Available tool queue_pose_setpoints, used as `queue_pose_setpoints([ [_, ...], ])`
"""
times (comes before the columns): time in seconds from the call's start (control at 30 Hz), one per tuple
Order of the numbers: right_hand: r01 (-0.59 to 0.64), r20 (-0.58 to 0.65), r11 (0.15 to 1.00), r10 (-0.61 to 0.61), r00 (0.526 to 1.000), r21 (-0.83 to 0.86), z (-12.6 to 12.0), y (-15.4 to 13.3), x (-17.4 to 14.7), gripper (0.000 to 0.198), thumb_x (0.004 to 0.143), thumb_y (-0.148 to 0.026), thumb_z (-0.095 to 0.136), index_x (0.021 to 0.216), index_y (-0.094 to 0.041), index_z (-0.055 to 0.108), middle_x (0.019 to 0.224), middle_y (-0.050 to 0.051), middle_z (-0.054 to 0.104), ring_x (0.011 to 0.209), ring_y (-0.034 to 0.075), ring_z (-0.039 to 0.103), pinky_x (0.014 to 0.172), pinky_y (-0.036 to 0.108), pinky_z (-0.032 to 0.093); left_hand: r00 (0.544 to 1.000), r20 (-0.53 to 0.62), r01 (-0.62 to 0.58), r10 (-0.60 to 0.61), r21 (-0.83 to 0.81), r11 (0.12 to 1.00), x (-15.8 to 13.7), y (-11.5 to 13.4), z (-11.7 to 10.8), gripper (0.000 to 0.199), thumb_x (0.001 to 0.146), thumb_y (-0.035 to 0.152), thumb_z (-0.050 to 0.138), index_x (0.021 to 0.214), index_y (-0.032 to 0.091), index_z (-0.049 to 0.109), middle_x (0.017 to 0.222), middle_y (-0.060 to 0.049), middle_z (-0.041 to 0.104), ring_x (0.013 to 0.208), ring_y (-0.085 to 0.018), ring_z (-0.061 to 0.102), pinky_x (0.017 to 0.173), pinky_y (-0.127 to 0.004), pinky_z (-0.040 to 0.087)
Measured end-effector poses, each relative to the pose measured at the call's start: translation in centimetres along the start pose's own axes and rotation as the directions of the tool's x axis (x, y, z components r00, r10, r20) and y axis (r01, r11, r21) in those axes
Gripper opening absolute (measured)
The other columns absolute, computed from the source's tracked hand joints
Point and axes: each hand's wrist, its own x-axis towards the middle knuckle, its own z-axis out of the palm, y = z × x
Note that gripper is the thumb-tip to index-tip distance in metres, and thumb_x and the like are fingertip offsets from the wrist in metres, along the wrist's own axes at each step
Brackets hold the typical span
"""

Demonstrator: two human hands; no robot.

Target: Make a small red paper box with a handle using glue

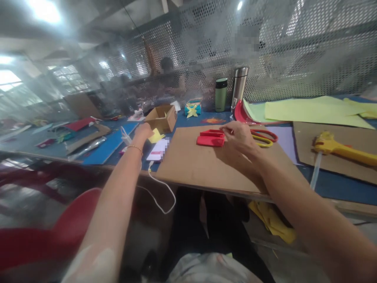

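On the brown cardboard sheet lies a small red folded-paper piece, shaped like an open tray. My right hand is closed at its right end, thumb and finger pinched on the edge. Red and yellow scissor handles show just beyond that hand. My left hand reaches out to the left, close to a small open cardboard box and a yellow paper piece. Its fingers point away and are mostly hidden, so whether they grip anything is unclear.
A phone-like white device with a white cable sits left of the sheet. A yellow glue gun lies at right. Behind stand a green tumbler, a steel flask and a teal bow-tied item, before a perforated metal screen.
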Motion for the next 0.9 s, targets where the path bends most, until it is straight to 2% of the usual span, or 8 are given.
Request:
queue_pose_setpoints([
  [0.2, 0.026, -0.052, 0.999, -0.025, 0.998, 0.026, -0.1, 0.1, -0.1, 0.025, 0.082, -0.025, 0.054, 0.079, -0.024, 0.079, 0.080, 0.008, 0.077, 0.075, 0.024, 0.065, 0.071, 0.037, 0.051, 0.998, -0.048, 0.043, -0.038, 0.116, 0.992, -1.1, 0.6, -0.1, 0.031, 0.078, 0.015, 0.068, 0.106, 0.005, 0.075, 0.108, -0.033, 0.075, 0.115, -0.044, 0.069, 0.090, -0.046, 0.053],
  [0.37, -0.002, 0.015, 0.993, 0.000, 1.000, 0.121, -0.3, -1.0, 0.0, 0.024, 0.083, -0.028, 0.057, 0.082, -0.023, 0.080, 0.080, 0.007, 0.077, 0.076, 0.023, 0.067, 0.074, 0.037, 0.053, 0.982, -0.159, -0.078, 0.100, 0.143, 0.987, -5.3, 2.9, -2.2, 0.033, 0.095, 0.016, 0.046, 0.112, 0.012, 0.075, 0.121, -0.026, 0.072, 0.120, -0.041, 0.065, 0.098, -0.049, 0.048],
  [0.5, -0.178, 0.171, 0.911, 0.121, 0.978, 0.371, -0.9, -2.7, -0.3, 0.029, 0.088, -0.046, 0.064, 0.087, -0.022, 0.079, 0.086, 0.007, 0.078, 0.079, 0.023, 0.068, 0.074, 0.036, 0.055, 0.787, -0.364, -0.553, 0.497, -0.061, 0.831, -9.8, 6.8, -2.0, 0.025, 0.098, 0.021, 0.050, 0.103, 0.021, 0.075, 0.115, -0.016, 0.073, 0.113, -0.031, 0.064, 0.100, -0.041, 0.047],
  [0.57, -0.341, 0.327, 0.760, 0.179, 0.928, 0.553, -1.4, -3.6, -0.6, 0.046, 0.092, -0.062, 0.060, 0.095, -0.019, 0.078, 0.089, 0.009, 0.079, 0.077, 0.022, 0.069, 0.073, 0.035, 0.057, 0.681, -0.396, -0.715, 0.617, -0.175, 0.677, -11.9, 9.0, -0.7, 0.026, 0.099, 0.019, 0.048, 0.097, 0.022, 0.074, 0.112, -0.014, 0.072, 0.111, -0.028, 0.064, 0.100, -0.038, 0.046],
  [0.63, -0.476, 0.484, 0.576, 0.154, 0.861, 0.664, -2.0, -4.2, -0.8, 0.061, 0.094, -0.071, 0.052, 0.104, -0.017, 0.077, 0.089, 0.011, 0.078, 0.074, 0.020, 0.070, 0.071, 0.034, 0.058, 0.634, -0.403, -0.769, 0.660, -0.237, 0.594, -13.7, 10.8, 1.0, 0.029, 0.101, 0.018, 0.047, 0.092, 0.022, 0.074, 0.107, -0.013, 0.071, 0.105, -0.027, 0.064, 0.101, -0.038, 0.046],
  [0.7, -0.511, 0.551, 0.500, 0.078, 0.831, 0.699, -2.5, -4.5, -1.0, 0.059, 0.092, -0.071, 0.058, 0.106, -0.017, 0.077, 0.089, 0.009, 0.078, 0.074, 0.018, 0.069, 0.070, 0.032, 0.058, 0.642, -0.388, -0.766, 0.661, -0.301, 0.568, -15.0, 12.0, 2.8, 0.027, 0.101, 0.020, 0.048, 0.094, 0.022, 0.074, 0.107, -0.014, 0.072, 0.104, -0.027, 0.065, 0.102, -0.040, 0.046],
  [0.8, -0.445, 0.514, 0.530, 0.020, 0.857, 0.721, -2.9, -4.4, -1.0, 0.045, 0.082, -0.056, 0.078, 0.107, -0.018, 0.078, 0.094, 0.006, 0.078, 0.077, 0.017, 0.067, 0.068, 0.028, 0.055, 0.653, -0.443, -0.757, 0.615, -0.404, 0.513, -15.6, 12.8, 5.0, 0.027, 0.100, 0.018, 0.049, 0.104, 0.021, 0.076, 0.117, -0.015, 0.072, 0.113, -0.028, 0.064, 0.107, -0.041, 0.045],
  [0.9, -0.385, 0.411, 0.543, 0.078, 0.908, 0.746, -2.9, -4.1, -0.7, 0.045, 0.074, -0.044, 0.085, 0.110, -0.018, 0.078, 0.094, 0.005, 0.077, 0.075, 0.015, 0.064, 0.065, 0.027, 0.053, 0.743, -0.534, -0.669, 0.404, -0.585, 0.459, -14.6, 13.0, 6.3, 0.040, 0.095, 0.011, 0.051, 0.129, 0.022, 0.069, 0.136, -0.015, 0.067, 0.117, -0.025, 0.065, 0.110, -0.040, 0.046],
])
